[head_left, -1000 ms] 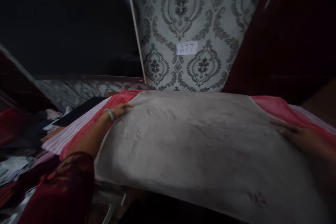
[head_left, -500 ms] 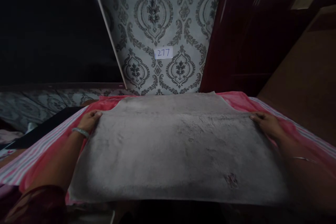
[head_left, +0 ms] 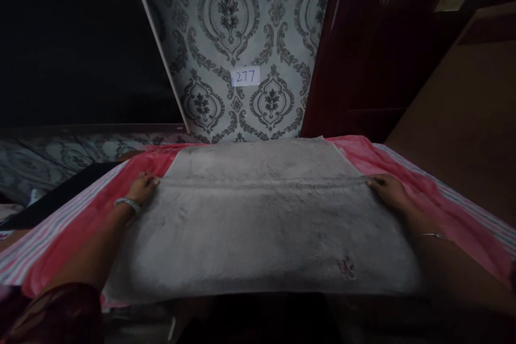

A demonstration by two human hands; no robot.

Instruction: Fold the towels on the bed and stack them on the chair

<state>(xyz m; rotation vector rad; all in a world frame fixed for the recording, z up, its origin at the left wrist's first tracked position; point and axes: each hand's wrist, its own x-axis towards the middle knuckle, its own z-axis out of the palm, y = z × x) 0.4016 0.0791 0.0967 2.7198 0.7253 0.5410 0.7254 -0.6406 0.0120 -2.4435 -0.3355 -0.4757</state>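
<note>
The grey cloth (head_left: 250,236) lies spread out straight ahead, over a pink cloth (head_left: 358,150), its long axis running from one side to the other. The left hand (head_left: 142,188) is at its left edge and the right hand (head_left: 387,191) at its right edge, and to my eye neither is nearer than the other. Thumb and fingers on each side seem to pinch the cloth, at the two ends of a straight ridge (head_left: 258,185) that crosses it. Less of it lies beyond that ridge, toward the patterned wall (head_left: 278,54), than on the near side, where a small mark (head_left: 346,267) sits right of the middle
</note>
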